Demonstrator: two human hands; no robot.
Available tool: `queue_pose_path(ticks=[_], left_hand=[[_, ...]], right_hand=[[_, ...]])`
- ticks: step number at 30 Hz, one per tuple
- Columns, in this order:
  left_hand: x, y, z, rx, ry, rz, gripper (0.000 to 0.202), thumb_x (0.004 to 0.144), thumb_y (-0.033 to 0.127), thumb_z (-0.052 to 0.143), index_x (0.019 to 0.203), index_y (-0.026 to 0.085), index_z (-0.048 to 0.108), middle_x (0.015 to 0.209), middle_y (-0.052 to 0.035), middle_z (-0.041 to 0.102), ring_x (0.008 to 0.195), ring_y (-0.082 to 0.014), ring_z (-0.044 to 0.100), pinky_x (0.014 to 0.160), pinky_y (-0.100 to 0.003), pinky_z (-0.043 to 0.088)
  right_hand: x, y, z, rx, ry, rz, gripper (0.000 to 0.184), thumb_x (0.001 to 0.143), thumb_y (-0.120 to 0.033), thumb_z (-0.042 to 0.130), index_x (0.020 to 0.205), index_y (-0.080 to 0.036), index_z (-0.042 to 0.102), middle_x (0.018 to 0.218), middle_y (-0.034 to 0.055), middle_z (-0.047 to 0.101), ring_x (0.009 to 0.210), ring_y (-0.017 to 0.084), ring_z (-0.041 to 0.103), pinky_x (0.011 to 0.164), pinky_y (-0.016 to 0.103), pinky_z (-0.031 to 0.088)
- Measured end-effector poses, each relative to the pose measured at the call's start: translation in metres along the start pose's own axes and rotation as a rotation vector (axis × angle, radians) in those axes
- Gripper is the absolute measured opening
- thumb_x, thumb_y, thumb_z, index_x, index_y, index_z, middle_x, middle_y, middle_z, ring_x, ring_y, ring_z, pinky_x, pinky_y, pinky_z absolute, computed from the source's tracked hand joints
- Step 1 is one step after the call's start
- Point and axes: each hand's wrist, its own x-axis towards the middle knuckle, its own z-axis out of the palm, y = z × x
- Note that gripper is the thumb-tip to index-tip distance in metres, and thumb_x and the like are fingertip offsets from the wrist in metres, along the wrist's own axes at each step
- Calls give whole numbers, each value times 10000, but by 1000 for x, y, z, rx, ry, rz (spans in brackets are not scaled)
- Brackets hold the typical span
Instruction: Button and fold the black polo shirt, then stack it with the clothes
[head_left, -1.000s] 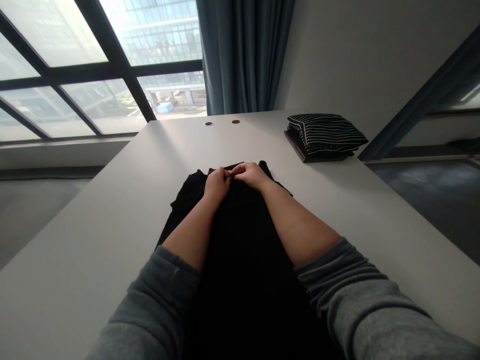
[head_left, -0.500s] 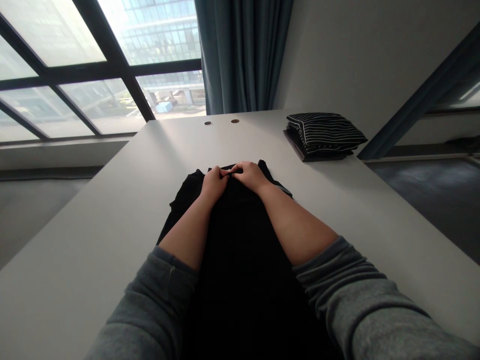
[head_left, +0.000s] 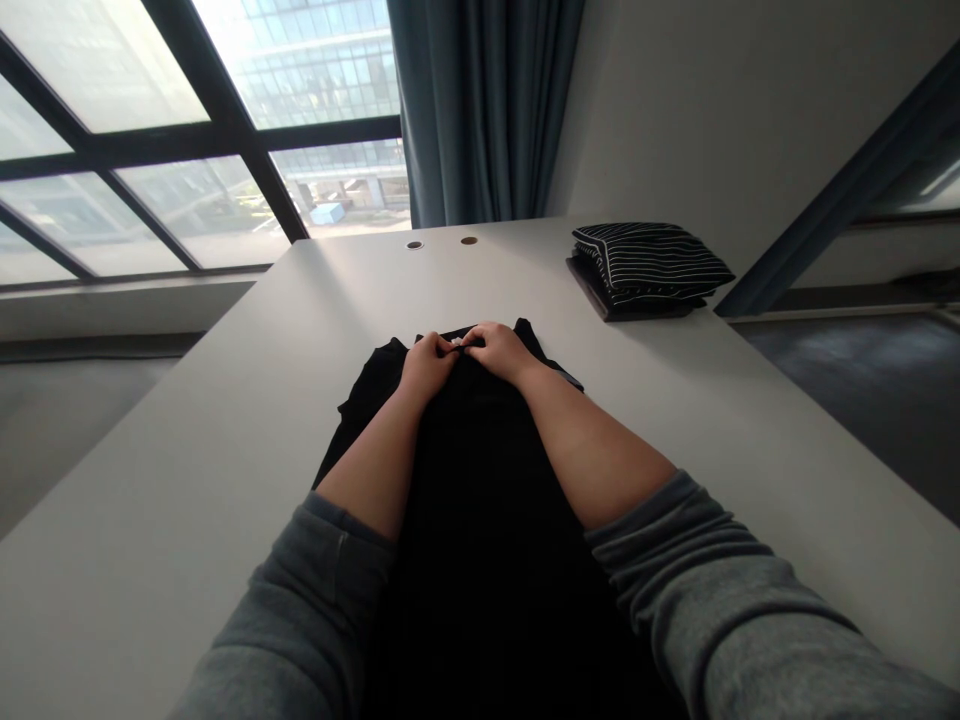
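Pale worktop [head_left: 187,420] carries a black garment [head_left: 480,520] lying flat under both forearms; the left hand [head_left: 427,365] and right hand [head_left: 499,350] stay close together, pinching its top edge, with a folded striped garment [head_left: 649,262] off to the right.

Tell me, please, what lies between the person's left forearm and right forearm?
In the head view, a black garment lies between the left forearm and the right forearm, spread on a white table.

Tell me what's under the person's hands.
Black cloth lies under the left hand and right hand, on a white table. The palms and fingers cover the cloth directly beneath them, so any details there cannot be seen.
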Motion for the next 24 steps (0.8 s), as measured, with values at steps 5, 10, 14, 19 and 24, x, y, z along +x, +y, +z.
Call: queue_pose_path(ticks=[5, 10, 14, 19, 24], left_hand=[[1, -2, 1, -63, 0, -30, 121, 803, 222, 747, 770, 216, 630, 941, -37, 777, 888, -212, 690, 839, -334, 502], [4, -10, 5, -185, 7, -99, 130, 755, 254, 798, 784, 203, 682, 908, -40, 776, 836, -202, 682, 786, -313, 505], [7, -15, 8, -246, 17, -154, 151, 715, 245, 820, 776, 196, 690, 838, -35, 760, 771, -191, 669, 735, -303, 503], [6, -13, 5, -236, 11, -165, 157, 704, 265, 832, 769, 193, 709, 792, -34, 748, 747, -193, 664, 717, -307, 499], [3, -8, 2, -168, 52, -142, 125, 715, 256, 815, 740, 201, 705, 783, -30, 743, 781, -201, 670, 740, -308, 500]], right_hand=[[1, 1, 2, -23, -21, -7, 179, 845, -100, 679, 958, -175, 797, 1042, 62, 742, 1005, 191, 674, 976, 304, 508], [2, 0, 1, -7, -34, 8, 190, 830, -87, 674, 960, -171, 784, 1042, 58, 742, 1012, 196, 671, 985, 309, 505], [3, -1, 2, -26, -43, 32, 195, 833, -98, 674, 980, -166, 783, 1051, 65, 749, 1031, 212, 674, 983, 319, 504], [3, -1, 2, -52, -62, 13, 194, 838, -112, 672, 987, -176, 779, 1048, 57, 756, 1020, 206, 677, 953, 303, 504], [1, 0, 3, -39, -47, 14, 204, 839, -116, 673, 999, -184, 779, 1064, 51, 759, 1020, 192, 682, 949, 283, 500]])
